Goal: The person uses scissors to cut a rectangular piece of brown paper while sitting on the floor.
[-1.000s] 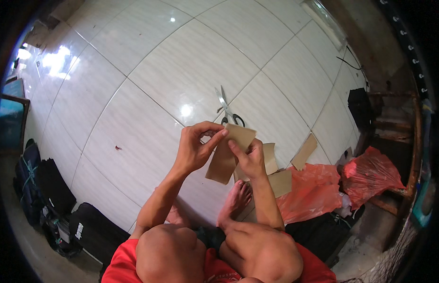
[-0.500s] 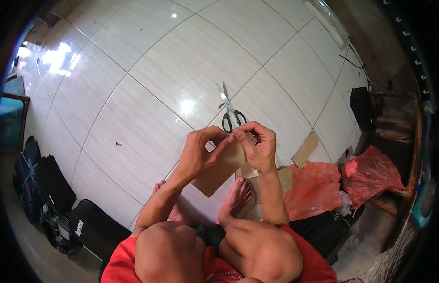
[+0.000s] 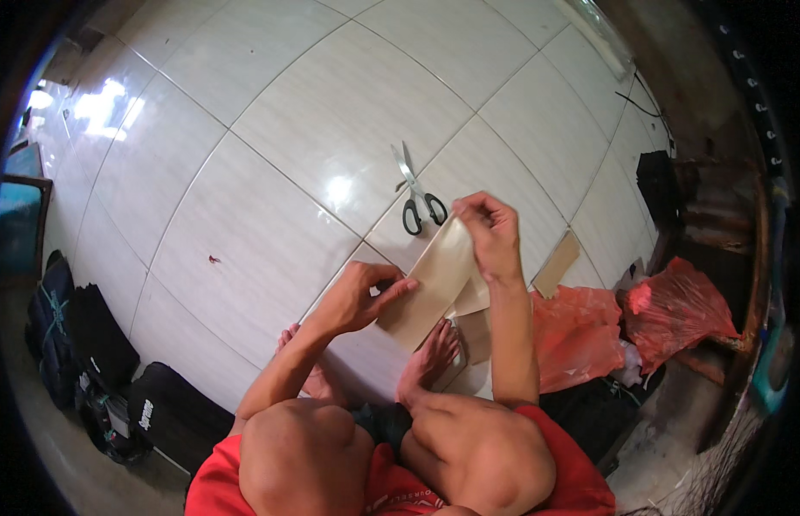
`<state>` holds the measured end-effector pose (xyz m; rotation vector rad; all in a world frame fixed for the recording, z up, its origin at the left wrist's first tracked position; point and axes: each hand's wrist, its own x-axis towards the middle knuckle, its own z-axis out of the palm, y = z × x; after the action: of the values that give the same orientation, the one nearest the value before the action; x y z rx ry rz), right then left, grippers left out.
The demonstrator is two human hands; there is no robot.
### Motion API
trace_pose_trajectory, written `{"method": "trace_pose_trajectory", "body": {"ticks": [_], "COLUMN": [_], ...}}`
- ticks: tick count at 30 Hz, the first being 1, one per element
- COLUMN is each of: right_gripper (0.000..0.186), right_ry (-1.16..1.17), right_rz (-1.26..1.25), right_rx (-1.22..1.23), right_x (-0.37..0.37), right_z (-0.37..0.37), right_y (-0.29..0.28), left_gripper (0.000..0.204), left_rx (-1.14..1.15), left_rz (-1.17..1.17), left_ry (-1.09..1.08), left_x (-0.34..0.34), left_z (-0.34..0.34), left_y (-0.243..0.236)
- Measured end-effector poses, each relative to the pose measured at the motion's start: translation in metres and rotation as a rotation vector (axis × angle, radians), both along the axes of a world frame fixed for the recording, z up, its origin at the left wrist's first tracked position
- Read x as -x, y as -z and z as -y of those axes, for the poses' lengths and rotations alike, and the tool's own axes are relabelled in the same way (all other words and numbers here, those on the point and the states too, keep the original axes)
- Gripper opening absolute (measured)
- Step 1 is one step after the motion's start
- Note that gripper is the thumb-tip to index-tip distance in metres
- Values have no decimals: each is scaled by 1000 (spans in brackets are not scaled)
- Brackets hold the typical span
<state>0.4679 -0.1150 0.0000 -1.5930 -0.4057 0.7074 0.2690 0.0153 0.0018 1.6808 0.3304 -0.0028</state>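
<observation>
While our right hand (image 3: 495, 239) pinches one tan sheet (image 3: 434, 279), raised above the floor tiles (image 3: 271, 215), by its upper corner, our left hand (image 3: 362, 297) curls at its left edge, whether gripping we cannot tell; beyond, we list black-handled scissors (image 3: 415, 186), blades parted.

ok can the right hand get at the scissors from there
Likely yes: the scissors lie uncovered just left of the right hand, though it pinches the tan sheet and would probably have to let go first.
</observation>
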Motion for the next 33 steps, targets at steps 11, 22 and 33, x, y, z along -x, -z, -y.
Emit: {"method": "trace_pose_trajectory", "body": {"ticks": [11,22,33], "right_gripper": [13,12,9], "right_ry": [396,252,294], "right_rz": [-103,86,-21], "right_rx": [-158,-170,-354], "right_x": [-99,-17,-6], "right_z": [48,26,52], "right_y": [5,-2,18], "left_gripper": [40,31,10], "left_rx": [135,205,-129], "left_rz": [-79,-108,54], "left_ry": [352,-211,-280], "left_x": [56,5,24], "left_z": [24,-6,-7], "left_y": [23,3,-18]}}
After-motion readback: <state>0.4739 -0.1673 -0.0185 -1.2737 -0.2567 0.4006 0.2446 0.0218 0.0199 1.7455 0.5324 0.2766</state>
